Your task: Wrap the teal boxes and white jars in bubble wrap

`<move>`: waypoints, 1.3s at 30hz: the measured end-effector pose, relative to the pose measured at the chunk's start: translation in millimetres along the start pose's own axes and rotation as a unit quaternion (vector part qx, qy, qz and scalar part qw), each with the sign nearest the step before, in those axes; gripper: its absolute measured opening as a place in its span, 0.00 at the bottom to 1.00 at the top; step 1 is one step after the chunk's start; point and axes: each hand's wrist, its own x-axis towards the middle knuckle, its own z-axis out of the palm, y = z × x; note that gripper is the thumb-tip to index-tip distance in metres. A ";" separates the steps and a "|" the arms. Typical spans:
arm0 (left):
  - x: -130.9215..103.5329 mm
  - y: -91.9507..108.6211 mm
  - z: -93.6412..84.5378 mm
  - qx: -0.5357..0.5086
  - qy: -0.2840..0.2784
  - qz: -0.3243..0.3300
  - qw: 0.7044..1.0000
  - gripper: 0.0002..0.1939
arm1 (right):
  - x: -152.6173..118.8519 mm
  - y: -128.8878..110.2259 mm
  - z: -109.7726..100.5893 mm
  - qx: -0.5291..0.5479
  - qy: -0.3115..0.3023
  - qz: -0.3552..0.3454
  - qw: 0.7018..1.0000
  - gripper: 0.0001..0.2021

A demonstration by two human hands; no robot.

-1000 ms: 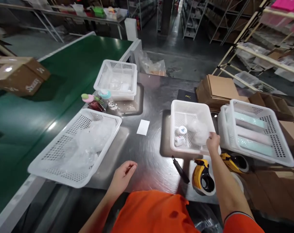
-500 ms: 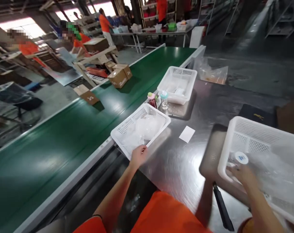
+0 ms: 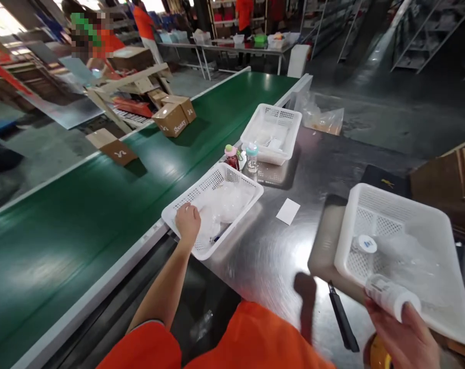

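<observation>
My right hand (image 3: pixel 403 328) grips a white bottle (image 3: pixel 392 296) lying sideways over the near edge of the right white basket (image 3: pixel 345 241). Inside that basket, another white-capped bottle (image 3: pixel 366 244) stands next to clear plastic packaging (image 3: pixel 409 261). My left hand (image 3: pixel 188 223) is closed at the left end of the middle white basket (image 3: pixel 209 252). Bunched clear plastic bags (image 3: pixel 228 202) fill this basket beside my fingers; whatever they pinch is hidden. A knife with a black handle (image 3: pixel 343 318) rests on the metal table near my right hand, by a roll of yellow tape (image 3: pixel 380 353).
A white card (image 3: pixel 288 211) lies on the metal table (image 3: pixel 263 256). Behind the middle basket stand a red bottle (image 3: pixel 232 157), a clear bottle with a teal collar (image 3: pixel 251 158) and a third basket (image 3: pixel 294 128). Cartons (image 3: pixel 170 120) sit along the green conveyor (image 3: pixel 113 205). Co-workers in orange are farther off.
My right hand has lifted a white bottle up from inside the right basket to its near edge. My left hand has moved from the middle basket's near rim to its left end.
</observation>
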 end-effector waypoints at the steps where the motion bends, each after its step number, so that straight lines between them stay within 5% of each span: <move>1: -1.0 5.8 -6.0 -0.019 0.012 0.006 1.000 0.10 | -3.6 3.3 3.9 0.034 0.000 0.029 0.999 0.19; 5: -24.1 43.8 -26.0 -0.193 0.008 -0.012 0.981 0.15 | -12.7 22.7 19.9 0.138 -0.043 0.142 0.979 0.24; 8: -55.5 81.6 -32.2 -0.490 -0.070 -0.110 0.862 0.17 | -28.1 34.0 41.1 0.168 -0.130 0.172 0.962 0.27; 10: -76.0 103.6 -31.8 -0.580 -0.131 -0.176 0.785 0.19 | -43.6 36.9 60.6 0.193 -0.210 0.183 0.941 0.28; 12: -92.3 119.7 -28.5 -0.592 -0.197 -0.221 0.749 0.21 | -58.5 37.7 81.4 0.219 -0.318 0.186 0.903 0.30; 15: -109.5 132.3 -20.5 -0.576 -0.263 -0.242 0.735 0.20 | -71.3 39.3 107.8 0.240 -0.423 0.163 0.859 0.33; 20: -134.2 134.9 -7.9 -0.526 -0.391 -0.257 0.710 0.18 | -72.5 39.5 133.6 0.195 -0.446 0.080 0.870 0.44; 22: -141.5 132.0 -4.8 -0.513 -0.428 -0.283 0.688 0.18 | -71.9 37.5 141.1 0.191 -0.451 0.082 0.868 0.39; 25: -140.9 123.7 -4.4 -0.524 -0.400 -0.297 0.691 0.19 | -67.2 38.2 149.7 0.167 -0.432 0.084 0.882 0.27; 30: -124.7 109.5 -13.0 -0.532 -0.260 -0.201 0.780 0.25 | -45.8 56.2 144.2 0.127 -0.289 0.136 0.939 0.19; 35: -145.7 112.3 -7.4 -0.469 -0.325 -0.086 0.817 0.19 | -54.6 58.6 117.4 0.223 -0.317 0.234 0.892 0.20; 39: -187.0 128.3 5.5 -0.460 -0.416 -0.102 0.778 0.19 | -90.3 41.0 108.3 0.285 -0.395 0.233 0.842 0.24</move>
